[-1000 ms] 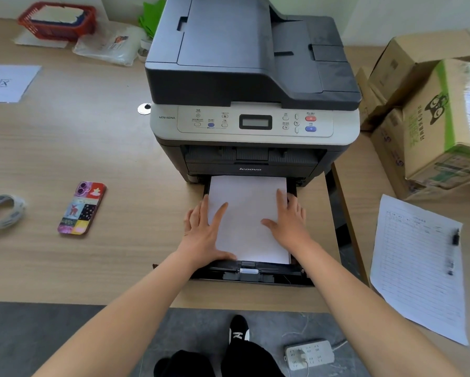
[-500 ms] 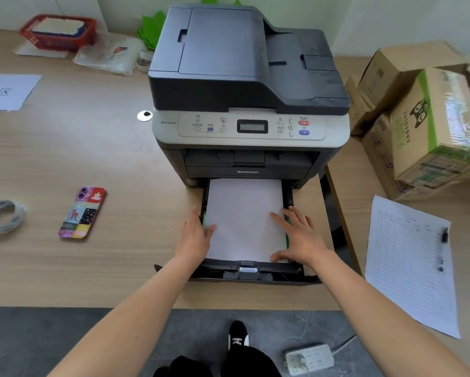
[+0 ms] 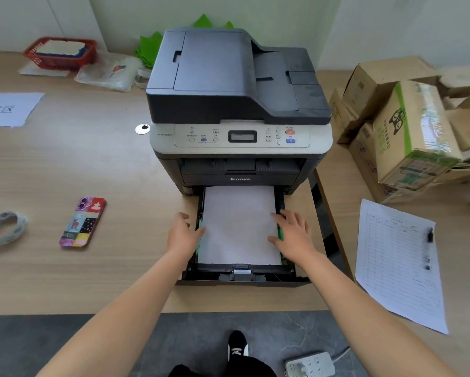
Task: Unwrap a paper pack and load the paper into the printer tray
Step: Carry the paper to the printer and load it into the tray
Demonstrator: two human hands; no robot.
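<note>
Wood-grain desk (image 3: 92,164) carries a printer (image 3: 236,104) whose tray (image 3: 242,277) is pulled out toward the desk's front edge, a white paper stack (image 3: 239,224) lying flat inside. The person's left hand (image 3: 183,235) and right hand (image 3: 293,238) rest open at the stack's two long sides, gripping nothing. Loose sheets likely slide and bend easily, so squaring them by the side edges looks wisest. Open desk lies left; cardboard boxes (image 3: 408,131) crowd the right.
</note>
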